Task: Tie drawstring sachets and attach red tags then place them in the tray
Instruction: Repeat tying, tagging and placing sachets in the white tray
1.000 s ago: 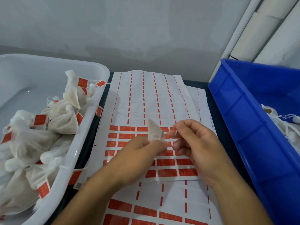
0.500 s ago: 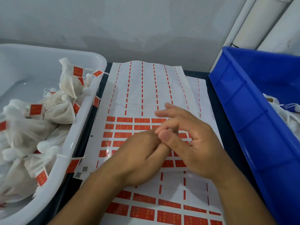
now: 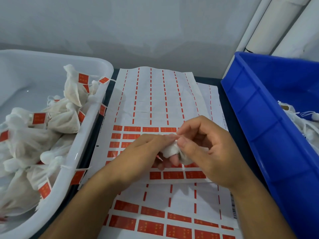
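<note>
Item: sachet (image 3: 170, 150), white, small. It sat at frame centre, held between both my hands above the label sheets. My left hand (image 3: 138, 157) gripped it from the 9 o'clock side, fingers curled under and round the cloth. My right hand (image 3: 212, 152) pinched its top between thumb and forefinger from the 3 o'clock side; the other fingers were loosely curled. A bit of red showed beneath my left fingers; whether it was a tag I could not tell.

Item: upper sheet (image 3: 155, 104), white backing with rows of red tags (image 3: 132, 128) left in its near half, the far half peeled to red dashes. It lay at 12 o'clock from my hands.

Item: lower sheet (image 3: 172, 213), at 6 o'clock, partly under the upper one.

Item: white tray (image 3: 86, 135), at 9 o'clock, holding tied sachets (image 3: 63, 118) with red tags on them.

Item: blue bin (image 3: 259, 126), at 3 o'clock, with white sachets (image 3: 302, 125) inside.
</note>
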`<action>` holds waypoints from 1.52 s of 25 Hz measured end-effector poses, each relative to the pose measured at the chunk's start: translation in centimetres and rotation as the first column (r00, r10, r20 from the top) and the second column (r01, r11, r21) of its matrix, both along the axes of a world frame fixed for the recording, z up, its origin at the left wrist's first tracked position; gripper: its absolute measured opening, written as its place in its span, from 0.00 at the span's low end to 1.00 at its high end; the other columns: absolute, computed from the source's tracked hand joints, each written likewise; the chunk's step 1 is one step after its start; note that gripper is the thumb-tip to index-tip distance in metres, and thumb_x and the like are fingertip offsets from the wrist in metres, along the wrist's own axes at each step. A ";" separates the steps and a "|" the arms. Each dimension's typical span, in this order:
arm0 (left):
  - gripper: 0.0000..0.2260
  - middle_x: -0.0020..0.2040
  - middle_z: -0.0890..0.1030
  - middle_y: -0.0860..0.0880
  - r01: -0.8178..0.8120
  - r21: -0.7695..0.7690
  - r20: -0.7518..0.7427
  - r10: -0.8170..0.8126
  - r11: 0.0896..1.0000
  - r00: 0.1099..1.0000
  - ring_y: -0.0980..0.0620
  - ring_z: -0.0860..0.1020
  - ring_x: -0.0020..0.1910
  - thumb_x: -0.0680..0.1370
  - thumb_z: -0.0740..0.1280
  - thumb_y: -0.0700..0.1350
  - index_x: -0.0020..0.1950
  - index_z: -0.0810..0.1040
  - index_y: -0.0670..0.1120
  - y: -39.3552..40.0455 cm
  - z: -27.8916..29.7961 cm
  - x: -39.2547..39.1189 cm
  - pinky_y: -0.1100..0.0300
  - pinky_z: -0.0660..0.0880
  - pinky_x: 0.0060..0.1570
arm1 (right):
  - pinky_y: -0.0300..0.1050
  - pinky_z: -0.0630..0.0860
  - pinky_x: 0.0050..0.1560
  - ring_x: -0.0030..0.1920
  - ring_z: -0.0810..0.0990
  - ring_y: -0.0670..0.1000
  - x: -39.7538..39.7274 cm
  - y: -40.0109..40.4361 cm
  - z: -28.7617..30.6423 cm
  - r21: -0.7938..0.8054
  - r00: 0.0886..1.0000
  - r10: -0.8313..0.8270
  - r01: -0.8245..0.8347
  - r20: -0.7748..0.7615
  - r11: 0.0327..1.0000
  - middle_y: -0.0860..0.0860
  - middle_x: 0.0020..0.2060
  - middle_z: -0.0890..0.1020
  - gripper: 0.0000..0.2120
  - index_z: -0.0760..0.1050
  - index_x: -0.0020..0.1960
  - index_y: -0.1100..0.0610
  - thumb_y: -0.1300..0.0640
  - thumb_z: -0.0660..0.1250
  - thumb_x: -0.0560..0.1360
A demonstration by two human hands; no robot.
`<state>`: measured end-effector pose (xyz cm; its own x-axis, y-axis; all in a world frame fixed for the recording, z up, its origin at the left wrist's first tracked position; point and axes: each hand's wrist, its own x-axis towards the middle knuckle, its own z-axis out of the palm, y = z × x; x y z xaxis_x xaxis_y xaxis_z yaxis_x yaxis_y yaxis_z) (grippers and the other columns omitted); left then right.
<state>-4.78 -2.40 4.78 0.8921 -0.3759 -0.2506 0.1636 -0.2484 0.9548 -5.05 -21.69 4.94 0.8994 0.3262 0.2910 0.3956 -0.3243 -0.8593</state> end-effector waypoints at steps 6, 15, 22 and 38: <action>0.16 0.43 0.85 0.55 -0.103 0.089 -0.034 0.106 0.991 0.994 0.53 0.85 0.44 0.82 0.58 0.60 0.50 0.84 0.57 0.4 -0.2 0.2 0.54 0.82 0.52 | 0.40 0.80 0.55 0.57 0.83 0.49 -0.1 -0.5 0.3 -0.176 0.993 0.110 -0.100 0.047 0.979 0.39 0.52 0.82 0.08 0.82 0.56 0.45 0.47 0.70 0.77; 0.17 0.49 0.84 0.39 -0.159 -0.068 -0.313 0.130 0.985 0.941 0.48 0.78 0.38 0.83 0.59 0.49 0.61 0.79 0.39 -0.7 0.8 0.9 0.53 0.78 0.43 | 0.29 0.74 0.61 0.61 0.78 0.40 -0.1 -1.1 -0.4 -0.353 0.995 0.062 -0.030 0.080 0.935 0.33 0.58 0.79 0.19 0.80 0.66 0.41 0.50 0.71 0.75; 0.12 0.42 0.84 0.47 -0.048 -0.064 -0.259 0.029 0.997 0.965 0.55 0.79 0.33 0.82 0.62 0.44 0.49 0.86 0.48 -0.3 0.5 0.6 0.59 0.78 0.37 | 0.32 0.78 0.53 0.57 0.81 0.42 0.1 -0.8 -0.2 -0.200 0.995 -0.037 0.054 0.090 0.978 0.35 0.52 0.83 0.10 0.83 0.59 0.43 0.45 0.68 0.79; 0.07 0.42 0.81 0.56 -0.350 -0.091 0.492 0.348 0.932 0.798 0.48 0.78 0.43 0.74 0.70 0.60 0.47 0.86 0.61 -1.2 -0.1 -0.6 0.54 0.80 0.40 | 0.30 0.79 0.53 0.58 0.83 0.40 -0.3 1.6 0.2 0.139 0.983 -0.177 0.183 -0.051 0.973 0.35 0.52 0.85 0.08 0.81 0.57 0.38 0.44 0.65 0.80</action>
